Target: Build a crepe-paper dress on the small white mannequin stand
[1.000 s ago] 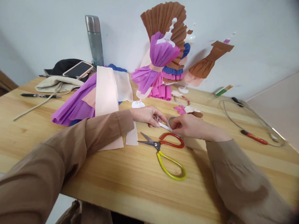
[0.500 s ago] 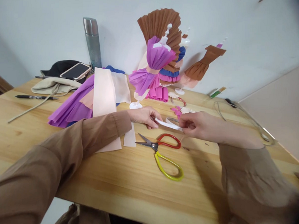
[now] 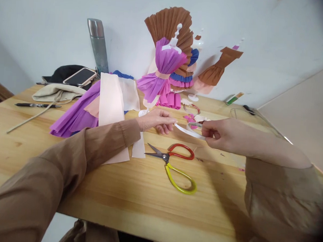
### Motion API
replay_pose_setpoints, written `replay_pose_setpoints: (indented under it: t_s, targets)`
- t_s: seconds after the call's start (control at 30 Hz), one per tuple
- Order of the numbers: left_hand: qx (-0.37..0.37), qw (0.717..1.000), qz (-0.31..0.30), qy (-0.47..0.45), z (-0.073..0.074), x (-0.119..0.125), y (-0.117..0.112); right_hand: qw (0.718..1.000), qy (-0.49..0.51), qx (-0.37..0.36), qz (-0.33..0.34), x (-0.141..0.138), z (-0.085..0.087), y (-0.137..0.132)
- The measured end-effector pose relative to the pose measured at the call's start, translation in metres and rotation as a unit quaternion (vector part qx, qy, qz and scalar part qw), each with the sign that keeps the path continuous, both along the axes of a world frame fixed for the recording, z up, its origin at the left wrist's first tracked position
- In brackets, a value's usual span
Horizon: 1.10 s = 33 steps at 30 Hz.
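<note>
My left hand (image 3: 159,121) pinches one end of a narrow white strip (image 3: 189,132) that looks like tape. The other end runs to my right hand (image 3: 221,135), whose fingers are closed on it. A thin ring-shaped tape roll (image 3: 194,125) shows beside my right fingertips; whether the strip joins it I cannot tell. Below the strip, scissors (image 3: 165,156) with one red and one yellow handle lie with their blades parted. Under my left forearm are a pale pink paper sheet (image 3: 111,100) and a smaller pale piece (image 3: 139,147).
A purple paper dress on a white stand (image 3: 164,68) rises behind my hands, with a brown pleated fan (image 3: 169,24) behind it. A brown dress (image 3: 217,66) stands at right. Purple paper (image 3: 77,113), a phone (image 3: 80,76), a pen (image 3: 37,105) and a flask (image 3: 99,47) are at left.
My right hand has moved right, away from my left hand, and the white strip between them shows longer. The tape roll has shifted right too. My left fingers now pinch the strip's tip.
</note>
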<state>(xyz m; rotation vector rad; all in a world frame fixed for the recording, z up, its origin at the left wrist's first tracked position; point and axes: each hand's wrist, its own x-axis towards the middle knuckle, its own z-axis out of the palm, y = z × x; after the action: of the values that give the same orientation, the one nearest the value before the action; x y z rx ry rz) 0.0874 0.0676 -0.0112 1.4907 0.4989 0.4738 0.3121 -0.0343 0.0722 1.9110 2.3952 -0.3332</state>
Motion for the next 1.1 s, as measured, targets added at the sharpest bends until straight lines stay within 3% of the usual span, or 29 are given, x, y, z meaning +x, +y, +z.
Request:
replay_pose_setpoints:
  t_s: [0.27, 0.7, 0.93, 1.1]
  targets:
    - [0.034, 0.998, 0.04, 0.035, 0.007, 0.003, -0.006, 0.999, -0.016, -0.01, 0.03, 0.0, -0.01, 0.001]
    - [0.051, 0.996, 0.067, 0.04, -0.001, 0.006, -0.002, 0.997, -0.044, 0.018, 0.067, 0.002, -0.01, 0.001]
    - [-0.038, 0.991, 0.129, -0.01, 0.0, 0.011, -0.013, 0.997, 0.03, 0.01, 0.072, -0.01, 0.005, -0.002]
    - [-0.104, 0.985, 0.131, -0.03, 0.003, 0.012, -0.02, 0.993, 0.102, 0.003, 0.066, -0.012, 0.008, -0.002]
